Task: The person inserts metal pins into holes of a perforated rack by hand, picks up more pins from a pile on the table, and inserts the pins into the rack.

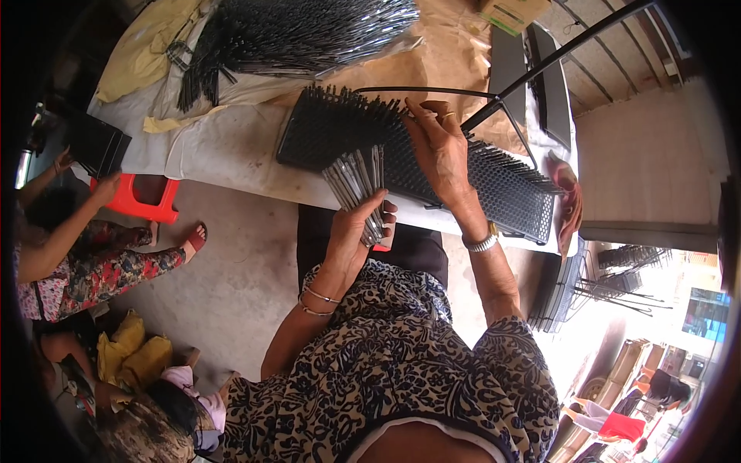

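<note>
My left hand [349, 231] is closed round a fanned bundle of thin, dark, shiny strips [349, 179], held over the near edge of the table. Its thumb lies across them. In front of me a long black perforated rack [401, 166] lies slantwise on the table, full of small holes. Thin dark strips [347, 104] stand in rows along its far side. My right hand [441, 154] is over the middle of the rack, thumb and fingers pinched together at the standing strips. Whatever is between those fingertips is too small to make out.
A large heap of similar strips [309, 35] lies at the back of the cloth-covered table [231, 147]. A black bar [556, 58] slopes over the right side. At left a co-worker's hands [108, 185] hold a black panel [93, 143] beside a red stool [143, 199].
</note>
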Available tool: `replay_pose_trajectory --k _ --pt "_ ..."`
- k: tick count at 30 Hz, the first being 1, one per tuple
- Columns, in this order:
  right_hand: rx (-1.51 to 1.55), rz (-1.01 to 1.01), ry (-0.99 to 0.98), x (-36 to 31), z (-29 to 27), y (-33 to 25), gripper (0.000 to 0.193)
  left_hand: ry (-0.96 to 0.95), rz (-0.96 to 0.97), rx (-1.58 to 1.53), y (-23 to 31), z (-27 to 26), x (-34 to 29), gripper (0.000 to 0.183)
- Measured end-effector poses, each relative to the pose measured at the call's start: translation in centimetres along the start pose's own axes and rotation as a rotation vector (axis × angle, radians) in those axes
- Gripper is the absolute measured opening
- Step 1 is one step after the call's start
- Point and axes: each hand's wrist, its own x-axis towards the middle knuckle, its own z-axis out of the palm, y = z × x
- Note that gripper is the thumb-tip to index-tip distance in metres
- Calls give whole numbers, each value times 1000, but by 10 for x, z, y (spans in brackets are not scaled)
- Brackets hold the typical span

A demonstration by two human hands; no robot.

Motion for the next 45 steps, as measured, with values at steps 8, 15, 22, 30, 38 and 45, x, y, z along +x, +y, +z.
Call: replay_pose_trajectory --k 8,15,22,30,38,45 --pt "791 716 -584 -18 -21 -14 17 -45 15 137 0 6 -5 25" --pt "347 577 -253 -8 -36 -18 16 10 0 105 0 6 1 27" --pt "139 305 91 1 -11 11 13 -16 -25 73 -3 6 4 25" --pt "-60 106 5 3 2 20 11 -15 29 74 -1 5 2 24" --pt "-297 5 -194 4 -3 20 23 -8 29 80 2 12 -4 25" --pt "287 376 -378 -8 -32 -10 41 0 63 142 -1 11 -8 26"
